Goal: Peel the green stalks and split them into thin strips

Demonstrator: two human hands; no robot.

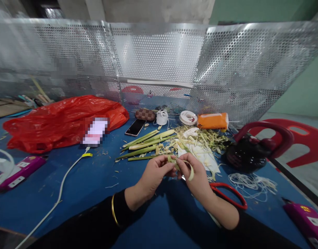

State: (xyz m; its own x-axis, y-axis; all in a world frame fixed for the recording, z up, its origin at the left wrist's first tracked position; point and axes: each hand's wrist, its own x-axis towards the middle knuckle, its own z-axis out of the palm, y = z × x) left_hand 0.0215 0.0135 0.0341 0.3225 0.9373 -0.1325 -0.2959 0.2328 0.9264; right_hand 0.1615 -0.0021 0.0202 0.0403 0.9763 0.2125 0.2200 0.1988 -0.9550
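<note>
My left hand [155,173] and my right hand [196,174] meet over the blue table [83,186], fingers pinched together on a thin pale green leaf strip [188,169] that curls in a loop beside my right fingers. Just beyond the hands lie several long green stalks [145,143] and a heap of leaf trimmings [205,138]. Red-handled scissors [230,195] lie under my right wrist. A gold bangle [113,211] circles my left wrist over a black sleeve.
A red plastic bag [57,121] sits at left with a phone [135,127], a white cable [60,186] and a purple box [16,173]. A dark kettle [248,150], white string [252,183], an orange packet [212,121] and a red stool [301,138] are at right. A perforated metal screen [159,62] stands behind.
</note>
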